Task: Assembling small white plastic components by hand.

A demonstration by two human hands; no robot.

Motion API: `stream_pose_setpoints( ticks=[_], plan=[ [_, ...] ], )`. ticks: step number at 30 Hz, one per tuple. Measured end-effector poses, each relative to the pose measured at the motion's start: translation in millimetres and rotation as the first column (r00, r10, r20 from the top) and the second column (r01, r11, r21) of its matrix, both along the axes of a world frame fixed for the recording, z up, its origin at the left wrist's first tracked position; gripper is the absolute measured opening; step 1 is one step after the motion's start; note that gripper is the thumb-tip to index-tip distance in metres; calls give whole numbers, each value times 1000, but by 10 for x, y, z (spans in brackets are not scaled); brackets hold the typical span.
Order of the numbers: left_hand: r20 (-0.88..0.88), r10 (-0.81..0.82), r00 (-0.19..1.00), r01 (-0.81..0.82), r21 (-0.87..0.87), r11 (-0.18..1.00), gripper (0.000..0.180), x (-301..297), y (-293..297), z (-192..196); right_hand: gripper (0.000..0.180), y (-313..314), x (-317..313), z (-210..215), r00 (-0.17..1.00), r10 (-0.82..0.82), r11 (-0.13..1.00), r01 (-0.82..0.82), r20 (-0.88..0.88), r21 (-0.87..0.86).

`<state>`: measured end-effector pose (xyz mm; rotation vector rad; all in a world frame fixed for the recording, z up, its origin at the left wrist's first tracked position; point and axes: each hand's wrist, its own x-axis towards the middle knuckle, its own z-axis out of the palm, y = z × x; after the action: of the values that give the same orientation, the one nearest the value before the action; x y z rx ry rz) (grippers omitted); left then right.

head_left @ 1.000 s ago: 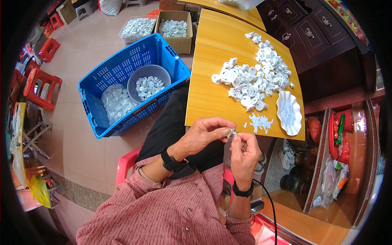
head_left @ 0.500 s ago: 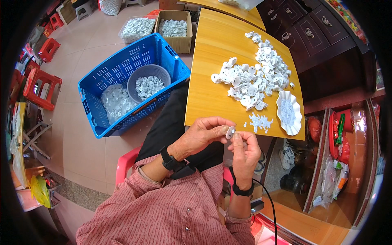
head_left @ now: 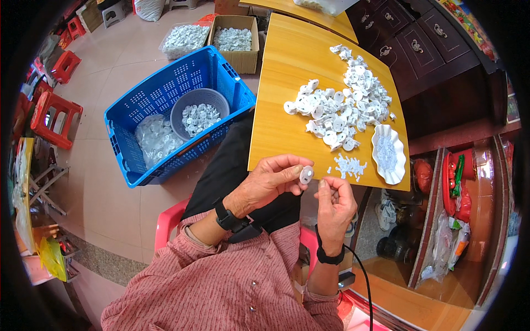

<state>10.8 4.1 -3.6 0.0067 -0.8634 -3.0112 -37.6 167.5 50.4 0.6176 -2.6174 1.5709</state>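
Between the thumb and fingers of my left hand (head_left: 269,181) is a small round white plastic part (head_left: 306,175), its flat face with a small dark slot showing. My right hand (head_left: 335,212) is just to the right of it, apart from the part, thumb and forefinger pinched together; whatever they hold is too small to make out. Beyond my hands, on the yellow wooden table (head_left: 292,52), lies a heap of similar white parts (head_left: 338,113). Nearer the table's front edge are scattered tiny white pegs (head_left: 350,165). A white scalloped dish (head_left: 396,177) beside them holds more small pale pieces.
Left of my legs stands a blue plastic crate (head_left: 130,157) with a grey bowl (head_left: 182,118) and a clear bag (head_left: 156,138) of white parts. A cardboard box (head_left: 243,60) and a clear tub (head_left: 171,52) sit behind it. Dark drawers (head_left: 422,49) border the table's right.
My right hand has drawn away from the round part, down and to the right. My left hand has shifted slightly left, and the part's flat face has turned more into view.
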Motion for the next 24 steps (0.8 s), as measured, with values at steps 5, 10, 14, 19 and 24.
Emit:
stream_pose_setpoints(
  ticks=[5, 10, 14, 19, 24],
  plan=[
    [-3, 16, 1000, -15, 69, 998, 32, -16, -8, -17, 7, -21, 2, -10, 999, 36, 999, -36, 12, 7],
    [-37, 53, 998, -52, 31, 998, 32, -15, -36, -24, 8, -31, -24, -56, 999, 42, 999, -43, 20, 23],
    [-39, 36, 999, -35, 20, 999, 32, -15, -23, 3, 10, -81, -84, -69, 995, 15, 991, -2, -98, 134],
    [-40, 45, 998, -44, 24, 999, 32, 0, -47, 5, 22, -190, -394, -190, 888, 38, 973, 72, -459, 220],
    [-21, 35, 999, -35, 27, 999, 30, 11, -61, 20, 26, -233, -692, -328, 866, 55, 905, 167, -497, 391]
  ],
)
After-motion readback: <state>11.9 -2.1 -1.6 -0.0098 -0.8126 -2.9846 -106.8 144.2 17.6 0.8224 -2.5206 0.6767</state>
